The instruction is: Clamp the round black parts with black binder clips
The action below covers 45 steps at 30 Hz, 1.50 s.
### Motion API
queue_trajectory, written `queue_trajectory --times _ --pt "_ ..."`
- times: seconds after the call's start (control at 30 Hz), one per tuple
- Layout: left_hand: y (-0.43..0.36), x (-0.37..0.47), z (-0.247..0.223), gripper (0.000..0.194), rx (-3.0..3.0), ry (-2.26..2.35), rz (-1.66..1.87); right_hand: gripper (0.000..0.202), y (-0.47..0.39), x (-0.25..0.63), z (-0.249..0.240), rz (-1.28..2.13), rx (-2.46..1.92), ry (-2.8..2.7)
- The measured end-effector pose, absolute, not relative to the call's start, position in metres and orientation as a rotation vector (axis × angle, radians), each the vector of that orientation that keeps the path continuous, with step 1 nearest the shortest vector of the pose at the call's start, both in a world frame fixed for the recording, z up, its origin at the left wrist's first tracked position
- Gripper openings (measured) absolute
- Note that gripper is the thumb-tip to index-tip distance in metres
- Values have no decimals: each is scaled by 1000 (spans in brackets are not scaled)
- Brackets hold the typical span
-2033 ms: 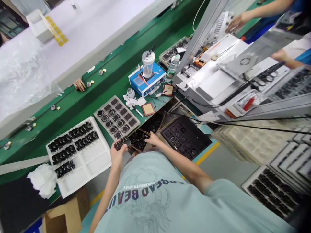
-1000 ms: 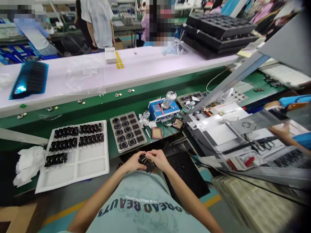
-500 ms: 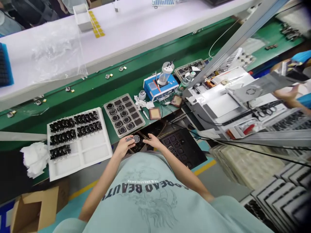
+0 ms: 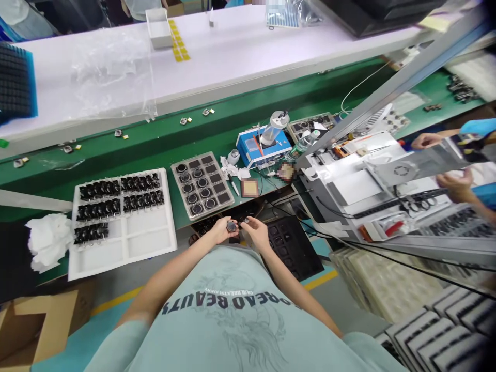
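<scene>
Close to my body, just off the green bench's front edge, my left hand (image 4: pixel 221 231) holds a small round dark part (image 4: pixel 231 226) at its fingertips. Beside it on the right, my right hand (image 4: pixel 256 231) has its fingertips pinched together on a tiny dark piece, too small to name. The two hands are a short gap apart. Beyond them on the bench (image 4: pixel 170 150) lies a clear compartment tray (image 4: pixel 228 205) with round dark parts in several of its pockets.
A white tray (image 4: pixel 145 227) of black parts is at left, near crumpled white paper (image 4: pixel 48 243). Behind my hands are a blue box (image 4: pixel 248 147), a bottle (image 4: pixel 304 144) and a white pen (image 4: pixel 234 188). Machinery (image 4: pixel 349 186) and another person's hands (image 4: pixel 457 183) are at right.
Both hands have moved to the right in view. The round part in my left hand is now turned more face up, and the fingers of my right hand have closed on something tiny.
</scene>
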<state>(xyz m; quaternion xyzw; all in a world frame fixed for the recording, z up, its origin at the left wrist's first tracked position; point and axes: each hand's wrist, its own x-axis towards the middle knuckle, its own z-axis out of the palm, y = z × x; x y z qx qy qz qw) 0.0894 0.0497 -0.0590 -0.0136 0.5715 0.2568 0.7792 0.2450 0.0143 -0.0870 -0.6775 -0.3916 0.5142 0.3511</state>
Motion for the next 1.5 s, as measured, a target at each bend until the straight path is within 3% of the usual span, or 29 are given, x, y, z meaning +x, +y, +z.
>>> queue_trajectory --times 0.17,0.37,0.53,0.73,0.87,1.0,1.13,1.33,1.5 --pt "89 136 -89 10 -54 1349 591 41 46 292 -98 946 -2190 -1215" --pt "104 152 -99 13 -9 1377 597 63 43 322 -94 1257 -1731 -737" --pt "90 125 -74 7 12 1274 591 61 48 313 -78 1395 -1501 -785" --pt "51 50 -35 14 2 1176 743 63 108 252 -62 1474 -1415 -1087" --pt "23 7 -19 18 -54 1197 905 49 182 182 -51 1503 -1416 -1481" --pt "1 -28 -10 22 -115 1220 1061 35 267 105 -36 1310 -1590 -2032" --pt "-17 -58 -9 26 -207 1243 1160 37 326 45 -30 1138 -1908 -2494" --pt "-36 -88 -17 28 -308 1227 1220 32 342 7 -42 1028 -2167 -2618" --pt "-39 -101 -22 29 -337 1232 1253 32 317 7 -53 686 -2115 -2614"
